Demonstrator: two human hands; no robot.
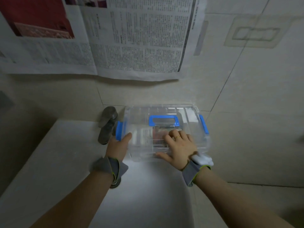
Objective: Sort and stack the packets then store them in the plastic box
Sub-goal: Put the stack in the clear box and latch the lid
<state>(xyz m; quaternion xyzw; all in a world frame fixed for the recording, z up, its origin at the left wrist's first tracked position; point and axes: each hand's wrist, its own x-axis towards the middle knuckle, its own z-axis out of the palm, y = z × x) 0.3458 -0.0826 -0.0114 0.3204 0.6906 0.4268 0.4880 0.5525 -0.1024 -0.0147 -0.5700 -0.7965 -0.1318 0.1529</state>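
Observation:
A clear plastic box [189, 116] with a blue handle and blue side latches lies on the tiled floor, its lid on. Through the lid I see packets [148, 134] stacked inside, one white with print, one reddish. My left hand [119, 144] grips the box's left end at the blue latch. My right hand [178, 146] lies flat on the lid, fingers spread, a ring on one finger. Both wrists wear grey bands.
A dark sandal [107, 125] lies just left of the box. Newspaper sheets [115, 38] are spread on the floor beyond it. A pale raised slab [57, 162] runs under my left arm. A faint rectangular mark [256, 32] is at far right.

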